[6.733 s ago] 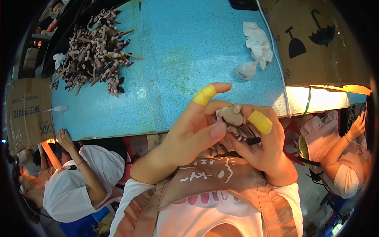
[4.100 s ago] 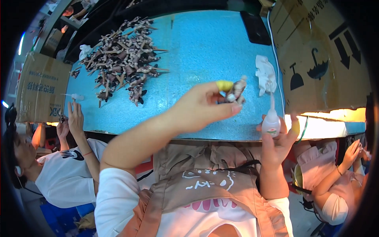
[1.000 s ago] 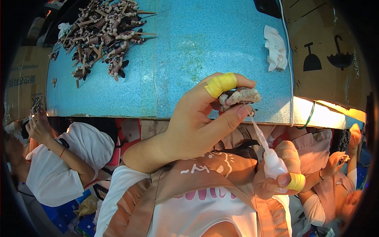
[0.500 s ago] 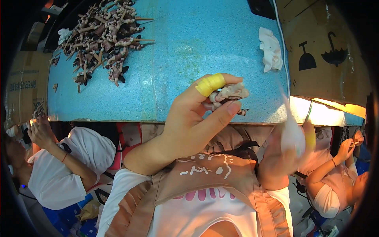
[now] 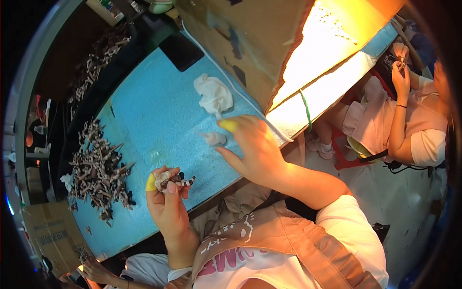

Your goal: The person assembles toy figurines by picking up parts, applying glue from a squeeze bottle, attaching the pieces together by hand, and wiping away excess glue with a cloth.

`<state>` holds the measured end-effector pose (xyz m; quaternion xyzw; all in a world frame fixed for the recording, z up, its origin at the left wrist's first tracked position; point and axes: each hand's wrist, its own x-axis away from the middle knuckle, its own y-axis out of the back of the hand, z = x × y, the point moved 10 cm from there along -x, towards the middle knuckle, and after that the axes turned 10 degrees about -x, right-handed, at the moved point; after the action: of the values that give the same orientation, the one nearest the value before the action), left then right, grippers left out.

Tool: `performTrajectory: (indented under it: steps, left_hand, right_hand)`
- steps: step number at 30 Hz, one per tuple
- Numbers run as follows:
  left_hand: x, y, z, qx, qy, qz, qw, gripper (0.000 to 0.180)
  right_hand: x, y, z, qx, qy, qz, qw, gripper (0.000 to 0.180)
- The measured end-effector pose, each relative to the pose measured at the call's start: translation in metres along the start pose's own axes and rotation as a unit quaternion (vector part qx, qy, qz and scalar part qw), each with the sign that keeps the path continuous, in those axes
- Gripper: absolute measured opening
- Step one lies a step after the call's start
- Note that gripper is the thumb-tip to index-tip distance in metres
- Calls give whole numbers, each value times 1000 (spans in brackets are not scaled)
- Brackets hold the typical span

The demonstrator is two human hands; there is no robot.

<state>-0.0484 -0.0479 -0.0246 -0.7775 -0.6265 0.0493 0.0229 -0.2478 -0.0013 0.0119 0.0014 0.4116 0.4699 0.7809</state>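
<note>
We observe the left hand [image 5: 168, 212] closed around a small figurine [image 5: 162, 181], thumb pressing it against the fingers, near the front edge of the blue tabletop [image 5: 144, 115]; we note the right hand [image 5: 260, 151] with thumb and fingers spread wide, just beside a small white bottle [image 5: 215, 139]; the bottle is blurred, so we cannot tell whether fingertips touch it; we record a crumpled white tissue [image 5: 213, 94] beyond the bottle, and a heaped pile of figurines [image 5: 98, 168] left of the held piece.
</note>
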Motion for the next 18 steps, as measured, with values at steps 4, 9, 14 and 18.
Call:
performTrajectory:
  steps: [4, 9, 14, 18]
  left_hand:
    - [-2, 6, -4, -14, 7, -10, 1000, 33]
    - [-4, -9, -5, -18, -4, 43, 999, 33]
    - [5, -19, -10, 4, -1, 35, 999, 31]
    - [10, -16, -4, 3, 24, 35, 999, 33]
  right_hand:
    - [2, 88, 19, -27, 151, -238, 959, 21]
    - [-99, 92, -144, 257, -150, -22, 954, 14]
    - [-138, 104, -168, 245, -113, -38, 962, 15]
    - [-169, 84, -173, 224, -89, -27, 970, 15]
